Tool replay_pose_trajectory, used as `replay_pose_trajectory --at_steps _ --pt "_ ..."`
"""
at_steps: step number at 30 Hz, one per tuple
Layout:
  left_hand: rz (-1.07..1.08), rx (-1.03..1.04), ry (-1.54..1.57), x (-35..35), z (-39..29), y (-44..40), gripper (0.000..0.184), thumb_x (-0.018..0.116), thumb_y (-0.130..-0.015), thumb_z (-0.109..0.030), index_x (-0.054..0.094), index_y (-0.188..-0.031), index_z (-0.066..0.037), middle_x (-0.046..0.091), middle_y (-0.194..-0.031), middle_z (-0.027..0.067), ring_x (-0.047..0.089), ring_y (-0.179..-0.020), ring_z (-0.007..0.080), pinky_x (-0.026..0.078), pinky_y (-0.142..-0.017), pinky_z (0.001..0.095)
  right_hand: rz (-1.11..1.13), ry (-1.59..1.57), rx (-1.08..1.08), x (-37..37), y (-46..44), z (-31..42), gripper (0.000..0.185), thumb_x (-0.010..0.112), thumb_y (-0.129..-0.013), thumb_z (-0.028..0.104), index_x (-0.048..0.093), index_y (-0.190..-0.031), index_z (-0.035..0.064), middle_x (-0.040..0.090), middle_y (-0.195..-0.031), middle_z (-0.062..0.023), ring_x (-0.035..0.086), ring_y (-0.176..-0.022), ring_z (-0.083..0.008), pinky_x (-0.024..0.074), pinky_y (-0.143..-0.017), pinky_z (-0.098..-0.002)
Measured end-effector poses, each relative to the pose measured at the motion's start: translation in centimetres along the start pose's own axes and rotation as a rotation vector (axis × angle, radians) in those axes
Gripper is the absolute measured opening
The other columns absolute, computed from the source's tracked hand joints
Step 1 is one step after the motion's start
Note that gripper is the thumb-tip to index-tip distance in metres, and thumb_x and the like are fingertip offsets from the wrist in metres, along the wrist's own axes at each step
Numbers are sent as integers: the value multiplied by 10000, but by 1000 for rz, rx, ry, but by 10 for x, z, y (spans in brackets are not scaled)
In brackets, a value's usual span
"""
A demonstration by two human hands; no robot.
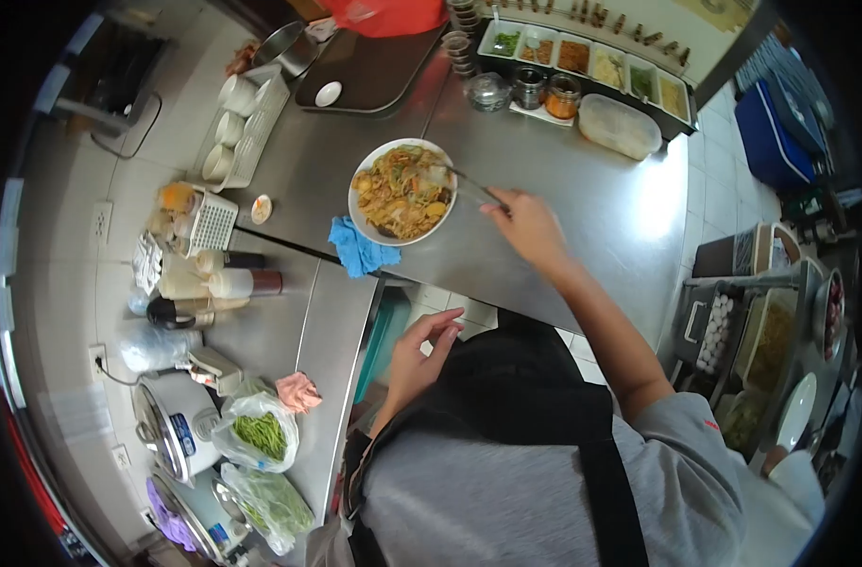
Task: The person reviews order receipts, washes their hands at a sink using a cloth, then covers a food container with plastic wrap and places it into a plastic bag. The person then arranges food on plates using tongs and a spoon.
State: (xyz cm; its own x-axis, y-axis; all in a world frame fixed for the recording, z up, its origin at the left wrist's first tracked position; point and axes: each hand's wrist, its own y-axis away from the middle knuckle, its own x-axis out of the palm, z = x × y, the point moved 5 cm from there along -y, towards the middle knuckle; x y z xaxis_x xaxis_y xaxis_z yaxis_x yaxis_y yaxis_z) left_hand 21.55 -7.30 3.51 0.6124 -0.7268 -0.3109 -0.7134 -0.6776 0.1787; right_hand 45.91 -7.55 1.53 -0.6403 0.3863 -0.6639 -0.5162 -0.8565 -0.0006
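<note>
A rice cooker (187, 422) and an open bag of green vegetables (259, 435) sit at left on my remote feed. A crumpled blue cloth (360, 249) lies against a white bowl (355, 200) of noodles (402, 189) on the steel counter (591, 213). I see the left hand (421, 354) near the counter's edge, thumb and fingers slightly apart; a slim utensil (482, 186) reaches into the noodles, clamped in the right hand (528, 227).
</note>
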Motion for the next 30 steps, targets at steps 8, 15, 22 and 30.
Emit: replay_pose_trajectory --at_steps 8,15,22,30 --pt "-42 23 55 -18 3 6 243 569 -893 -47 626 -1129 -51 667 -952 84 646 -900 145 484 -798 265 105 122 -264 -3 -56 62 366 588 -872 311 643 -1069 7 648 -894 -232 634 -820 -376 481 -737 -443" --pt "-100 91 94 -37 8 18 236 562 -888 -35 634 -1113 -47 655 -909 83 645 -867 159 487 -788 268 353 603 -291 66 -122 115 339 604 -835 342 675 -914 20 651 -902 -207 630 -872 -350 493 -772 -458" --pt "-388 -110 183 -83 65 52 235 559 -910 -78 624 -1134 -48 669 -896 54 629 -883 124 456 -817 255 208 524 -392 2 -100 107 249 590 -851 257 679 -942 43 643 -813 -205 628 -780 -373 490 -726 -446" --pt "-390 -104 188 -114 100 38 231 545 -902 -50 627 -1118 -33 672 -884 65 634 -843 127 467 -783 262 219 570 -343 74 -48 84 220 544 -873 235 656 -895 47 633 -802 -190 623 -786 -374 491 -717 -464"
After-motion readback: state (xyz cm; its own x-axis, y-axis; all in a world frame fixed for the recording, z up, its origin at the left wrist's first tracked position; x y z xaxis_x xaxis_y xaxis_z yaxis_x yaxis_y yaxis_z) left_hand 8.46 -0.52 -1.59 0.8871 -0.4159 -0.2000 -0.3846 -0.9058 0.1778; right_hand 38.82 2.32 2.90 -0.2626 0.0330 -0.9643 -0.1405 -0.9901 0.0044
